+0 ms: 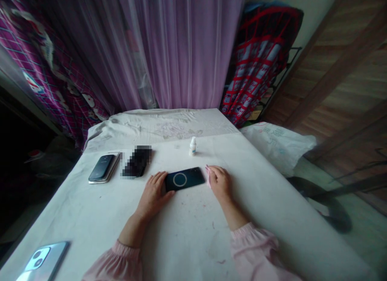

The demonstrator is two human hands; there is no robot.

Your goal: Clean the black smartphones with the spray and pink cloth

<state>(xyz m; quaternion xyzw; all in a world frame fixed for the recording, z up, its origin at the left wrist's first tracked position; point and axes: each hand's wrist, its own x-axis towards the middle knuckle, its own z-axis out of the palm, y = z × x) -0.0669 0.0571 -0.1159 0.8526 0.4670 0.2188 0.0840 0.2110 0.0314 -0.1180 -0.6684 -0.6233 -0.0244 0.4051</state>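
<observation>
A dark phone [190,178] with a pale ring on its upper face lies flat on the white-covered table. My left hand [154,192] grips its left end, fingers along the far edge and thumb along the near one. Just off the phone's right end, my right hand [220,182] is closed on a small pink cloth [208,175], most of which the fingers hide. Beyond the phone stands a small white spray bottle [192,147], upright and touched by neither hand.
To the left lie a dark phone on a lighter one [102,168] and a blurred-out dark object [137,162]. A silvery-blue phone [45,261] lies at the near left corner. Purple curtains [187,51] hang behind the table [193,240]; a white plastic bag [281,146] is at right.
</observation>
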